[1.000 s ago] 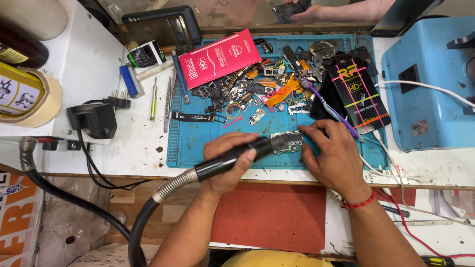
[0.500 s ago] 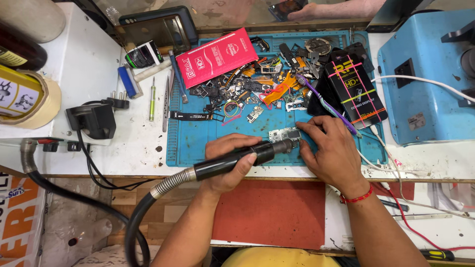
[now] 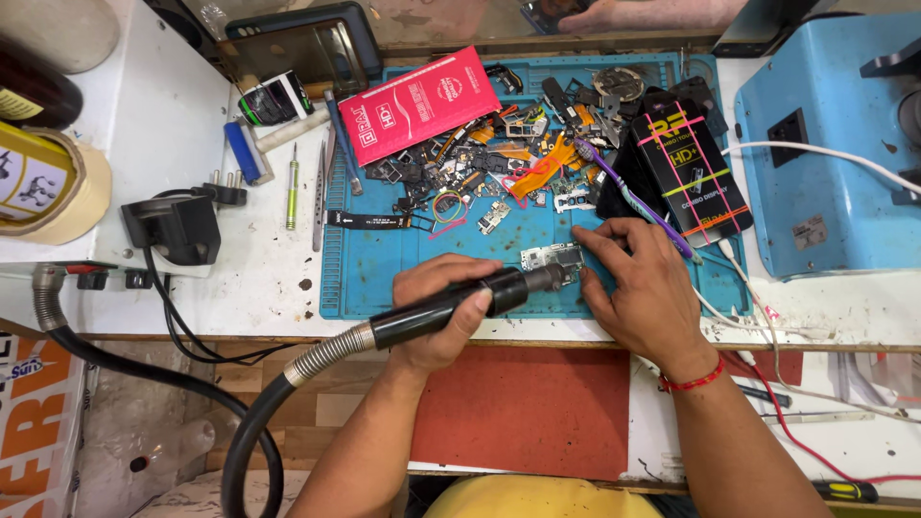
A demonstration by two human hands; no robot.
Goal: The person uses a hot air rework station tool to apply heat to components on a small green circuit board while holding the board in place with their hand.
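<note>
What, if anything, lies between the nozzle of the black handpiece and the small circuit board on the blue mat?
Nothing visible does. The left hand aims the black handpiece straight at the small circuit board, which the right hand steadies from the side on the blue mat.

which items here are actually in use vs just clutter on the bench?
In use:
left hand gripping the black rotary tool
right hand pinning the small circuit board
blue mat under the work

Lying about:
red packet
black box
pile of small parts
green screwdriver
tape roll
blue machine
</note>
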